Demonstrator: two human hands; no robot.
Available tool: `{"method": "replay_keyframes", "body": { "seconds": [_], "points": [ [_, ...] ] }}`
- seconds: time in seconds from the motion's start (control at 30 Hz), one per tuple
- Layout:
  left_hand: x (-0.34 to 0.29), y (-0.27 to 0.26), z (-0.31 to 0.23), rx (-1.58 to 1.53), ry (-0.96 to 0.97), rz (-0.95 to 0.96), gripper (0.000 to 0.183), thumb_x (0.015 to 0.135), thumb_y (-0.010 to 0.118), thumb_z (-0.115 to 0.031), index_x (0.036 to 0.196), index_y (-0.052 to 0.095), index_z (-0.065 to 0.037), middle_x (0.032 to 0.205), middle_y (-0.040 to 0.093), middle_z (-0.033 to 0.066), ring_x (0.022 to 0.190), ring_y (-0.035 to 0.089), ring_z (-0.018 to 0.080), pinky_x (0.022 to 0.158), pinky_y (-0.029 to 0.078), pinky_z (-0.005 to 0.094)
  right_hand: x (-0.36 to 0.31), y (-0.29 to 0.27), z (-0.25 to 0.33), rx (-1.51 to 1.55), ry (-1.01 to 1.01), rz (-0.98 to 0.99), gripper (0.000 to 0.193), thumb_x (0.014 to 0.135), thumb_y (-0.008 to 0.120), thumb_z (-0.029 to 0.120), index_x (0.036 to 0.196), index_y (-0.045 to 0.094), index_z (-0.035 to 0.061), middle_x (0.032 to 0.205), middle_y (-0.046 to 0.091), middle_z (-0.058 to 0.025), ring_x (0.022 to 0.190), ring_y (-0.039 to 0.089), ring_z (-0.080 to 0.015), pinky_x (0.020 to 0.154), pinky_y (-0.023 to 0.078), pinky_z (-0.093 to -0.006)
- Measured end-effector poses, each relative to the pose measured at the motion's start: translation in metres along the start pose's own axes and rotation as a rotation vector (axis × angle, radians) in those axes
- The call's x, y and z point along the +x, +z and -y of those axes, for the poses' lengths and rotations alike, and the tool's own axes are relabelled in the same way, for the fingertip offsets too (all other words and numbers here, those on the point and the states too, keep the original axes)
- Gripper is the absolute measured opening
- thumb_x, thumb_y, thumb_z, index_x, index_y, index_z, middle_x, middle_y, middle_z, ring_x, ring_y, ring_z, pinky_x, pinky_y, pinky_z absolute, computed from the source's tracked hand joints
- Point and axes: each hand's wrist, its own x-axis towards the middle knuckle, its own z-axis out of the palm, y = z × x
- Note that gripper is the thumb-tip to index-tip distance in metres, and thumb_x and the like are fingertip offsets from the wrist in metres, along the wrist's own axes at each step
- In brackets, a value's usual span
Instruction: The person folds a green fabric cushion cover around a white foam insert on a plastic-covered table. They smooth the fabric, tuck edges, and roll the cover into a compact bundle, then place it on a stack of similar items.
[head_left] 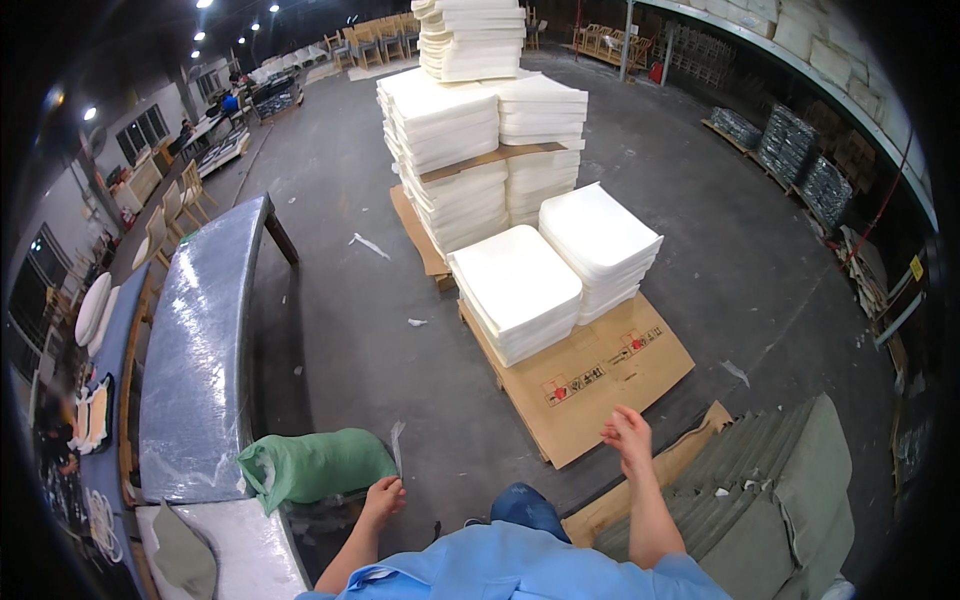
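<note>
Low in the view, my left hand (384, 497) is closed, its fingers curled beside a green sack (325, 466). A thin clear plastic strip (398, 446) runs up from near its fingertips; whether they grip it I cannot tell. My right hand (628, 437) hovers over the near edge of a brown cardboard sheet (640, 365), fingers loosely bent and apart, holding nothing visible. On that sheet rest two stacks of white foam pads, a left stack (515, 290) and a right stack (600, 240). Grey-green cushion pieces (745, 490) stand packed in a row at my right.
Taller stacks of white foam (445, 120) rise beyond the cardboard. A plastic-wrapped bench-like piece (195, 350) runs along the left, with a grey-green piece (185, 555) on a white wrapped surface nearer me. Plastic scraps (370, 246) litter the floor. Wrapped bundles (785, 145) line the far right.
</note>
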Motion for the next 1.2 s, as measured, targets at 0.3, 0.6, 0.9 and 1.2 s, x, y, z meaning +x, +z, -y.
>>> {"method": "replay_keyframes", "body": {
  "seconds": [0.3,0.6,0.9,1.2],
  "points": [
    [0.018,-0.005,-0.011,0.188,-0.069,0.033,0.038,0.101,0.066,-0.029,0.129,0.066,-0.003,0.097,0.073,0.0075,0.083,0.07,0.0163,0.075,0.056,0.0319,0.2,0.169,-0.064,0.197,0.393,0.227,0.054,0.097,0.073,0.037,0.139,0.052,0.0114,0.109,0.068,-0.0093,0.092,0.071,-0.0242,0.076,0.058,-0.0394],
    [0.066,-0.015,-0.1,0.159,-0.487,-0.238,0.043,0.1,0.067,-0.034,0.131,0.066,-0.004,0.108,0.074,0.0107,0.094,0.07,0.0222,0.082,0.056,0.0351,0.391,0.262,-0.148,-0.125,0.807,-0.082,0.104,0.086,0.078,0.054,0.164,0.024,0.012,0.164,0.03,-0.0215,0.145,0.034,-0.0413,0.113,0.032,-0.0644],
    [0.044,-0.001,-0.129,0.062,-0.635,-0.365,0.045,0.098,0.069,-0.035,0.131,0.066,-0.004,0.119,0.071,0.0152,0.105,0.069,0.0295,0.091,0.055,0.0383,0.443,0.315,-0.17,0.413,0.614,-0.473,0.058,0.087,0.073,0.024,0.134,0.056,-0.0048,0.125,0.066,-0.0199,0.107,0.065,-0.0366,0.092,0.053,-0.0576],
    [0.012,0.046,-0.095,-0.242,-0.691,-0.481,0.044,0.102,0.065,-0.037,0.134,0.065,-0.006,0.101,0.076,0.0062,0.083,0.073,0.0167,0.071,0.059,0.033,0.453,0.314,-0.119,0.201,0.901,-0.096,0.065,0.09,0.045,0.046,0.143,0.053,0.0102,0.141,0.06,-0.0109,0.128,0.057,-0.0347,0.101,0.049,-0.0544]
  ]
}}
